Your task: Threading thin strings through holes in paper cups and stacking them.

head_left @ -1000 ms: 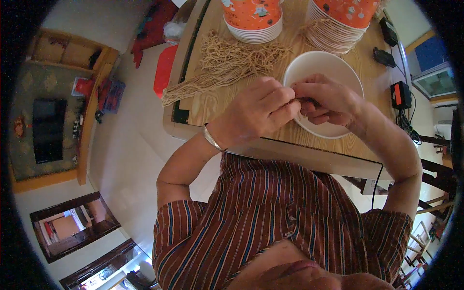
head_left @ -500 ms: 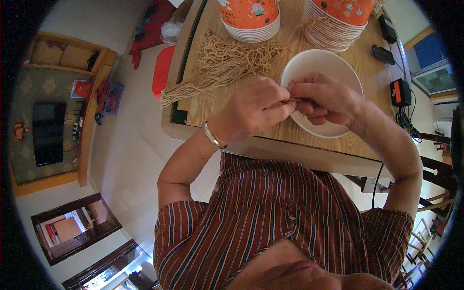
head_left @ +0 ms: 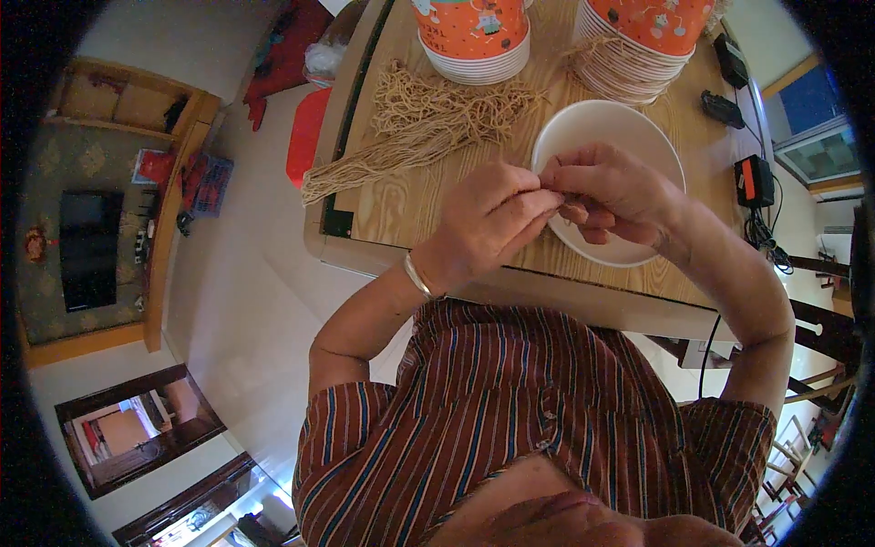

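My left hand (head_left: 489, 217), with a silver bangle at its wrist, is closed in a pinch. Its fingertips meet those of my right hand (head_left: 620, 193), also pinched, over the left part of a round white tub (head_left: 663, 141). Whatever lies between the fingertips is too small and hidden to make out. Beyond my left hand, a loose bundle of tan twine (head_left: 437, 123) spreads across the table, crinkled at its far end and straighter toward the left edge. Tan strands (head_left: 597, 66) also hang against a stack of orange-and-white paper tubs (head_left: 641, 41) at the far right.
A second orange-and-white tub stack (head_left: 476, 46) stands at the back of the wooden table (head_left: 387, 214). Black adapters (head_left: 723, 107) and an orange-and-black box (head_left: 755, 180) with cables line the right edge. A red stool (head_left: 305, 137) stands left of the table.
Both hands stay together at the tub. My left hand has turned slightly and shifted right, and the tan strand that showed between the fingertips is now hidden.
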`<action>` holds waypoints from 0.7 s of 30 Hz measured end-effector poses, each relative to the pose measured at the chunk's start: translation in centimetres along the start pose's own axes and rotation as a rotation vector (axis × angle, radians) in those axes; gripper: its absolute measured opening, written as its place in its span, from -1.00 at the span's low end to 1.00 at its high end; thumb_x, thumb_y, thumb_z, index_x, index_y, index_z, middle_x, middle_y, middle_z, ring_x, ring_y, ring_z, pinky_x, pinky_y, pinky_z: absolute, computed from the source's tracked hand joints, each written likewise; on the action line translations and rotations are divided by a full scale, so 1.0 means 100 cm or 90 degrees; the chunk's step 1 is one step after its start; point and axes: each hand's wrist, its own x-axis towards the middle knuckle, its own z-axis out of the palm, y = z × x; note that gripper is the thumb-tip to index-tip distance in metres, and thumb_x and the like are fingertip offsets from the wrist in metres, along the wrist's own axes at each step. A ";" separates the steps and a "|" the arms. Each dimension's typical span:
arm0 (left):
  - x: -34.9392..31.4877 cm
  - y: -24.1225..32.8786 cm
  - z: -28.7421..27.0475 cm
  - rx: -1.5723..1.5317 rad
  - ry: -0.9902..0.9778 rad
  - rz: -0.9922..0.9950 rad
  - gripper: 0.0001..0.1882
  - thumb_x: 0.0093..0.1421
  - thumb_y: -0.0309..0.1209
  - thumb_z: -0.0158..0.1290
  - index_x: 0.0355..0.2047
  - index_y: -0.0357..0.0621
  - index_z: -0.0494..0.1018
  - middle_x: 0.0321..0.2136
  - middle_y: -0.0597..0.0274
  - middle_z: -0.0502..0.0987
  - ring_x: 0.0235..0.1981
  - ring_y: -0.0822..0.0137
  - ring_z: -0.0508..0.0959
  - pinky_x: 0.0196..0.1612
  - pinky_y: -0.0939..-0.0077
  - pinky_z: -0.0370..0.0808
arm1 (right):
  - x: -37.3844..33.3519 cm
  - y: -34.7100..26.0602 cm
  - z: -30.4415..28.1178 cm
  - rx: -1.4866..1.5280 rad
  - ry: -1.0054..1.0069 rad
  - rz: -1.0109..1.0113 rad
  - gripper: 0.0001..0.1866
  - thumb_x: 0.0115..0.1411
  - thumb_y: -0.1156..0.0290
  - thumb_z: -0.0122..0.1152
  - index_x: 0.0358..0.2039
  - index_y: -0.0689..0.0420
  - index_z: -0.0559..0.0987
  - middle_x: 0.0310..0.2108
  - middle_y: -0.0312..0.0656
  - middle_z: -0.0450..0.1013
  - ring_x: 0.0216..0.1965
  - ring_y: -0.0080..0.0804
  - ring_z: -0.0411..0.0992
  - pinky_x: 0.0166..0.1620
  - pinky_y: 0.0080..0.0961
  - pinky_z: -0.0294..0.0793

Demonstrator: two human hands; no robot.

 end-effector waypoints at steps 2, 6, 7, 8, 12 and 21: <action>-0.002 -0.001 0.002 0.005 -0.001 0.014 -0.69 -0.10 -0.55 0.27 -0.28 -0.14 0.52 -0.36 0.19 0.45 -0.37 0.19 0.53 -0.36 0.35 0.50 | 0.000 0.001 0.000 0.001 0.005 -0.002 -0.76 0.27 0.27 0.08 -0.41 0.17 0.52 -0.63 -0.38 0.35 -0.69 -0.64 0.30 -0.66 -0.64 0.36; -0.004 0.000 0.002 -0.039 -0.020 -0.029 -0.71 -0.06 -0.55 0.26 -0.27 -0.14 0.53 -0.35 0.19 0.45 -0.36 0.19 0.53 -0.33 0.38 0.51 | 0.000 0.003 -0.002 0.021 0.008 0.003 -0.77 0.26 0.27 0.08 -0.39 0.17 0.52 -0.63 -0.39 0.35 -0.69 -0.63 0.30 -0.66 -0.65 0.35; -0.003 0.000 0.001 -0.040 -0.020 -0.028 -0.71 -0.06 -0.55 0.26 -0.27 -0.14 0.53 -0.35 0.19 0.45 -0.36 0.19 0.53 -0.33 0.38 0.51 | 0.001 0.004 -0.003 0.021 0.009 0.004 -0.77 0.26 0.27 0.08 -0.39 0.17 0.52 -0.63 -0.39 0.35 -0.69 -0.63 0.30 -0.66 -0.65 0.35; -0.001 0.000 -0.002 -0.101 -0.039 -0.062 -0.73 -0.04 -0.56 0.25 -0.27 -0.13 0.53 -0.36 0.19 0.45 -0.36 0.20 0.53 -0.32 0.39 0.52 | 0.002 0.006 -0.004 0.015 -0.006 -0.003 -0.77 0.27 0.27 0.08 -0.39 0.17 0.52 -0.63 -0.39 0.36 -0.69 -0.63 0.30 -0.66 -0.65 0.34; 0.007 0.000 -0.007 -0.169 -0.072 -0.103 -0.77 0.01 -0.58 0.23 -0.29 -0.12 0.51 -0.35 0.19 0.44 -0.34 0.22 0.54 -0.31 0.41 0.52 | 0.002 0.004 -0.005 0.012 -0.020 -0.007 -0.77 0.27 0.26 0.06 -0.40 0.16 0.51 -0.64 -0.38 0.35 -0.70 -0.64 0.29 -0.67 -0.65 0.33; 0.004 0.006 -0.002 -0.261 -0.011 -0.213 -0.81 0.05 -0.65 0.16 -0.31 -0.19 0.46 -0.33 0.19 0.44 -0.37 0.36 0.52 -0.31 0.51 0.50 | 0.002 0.004 -0.002 0.004 -0.013 -0.011 -0.78 0.30 0.27 0.04 -0.35 0.16 0.51 -0.67 -0.40 0.32 -0.72 -0.66 0.25 -0.66 -0.65 0.34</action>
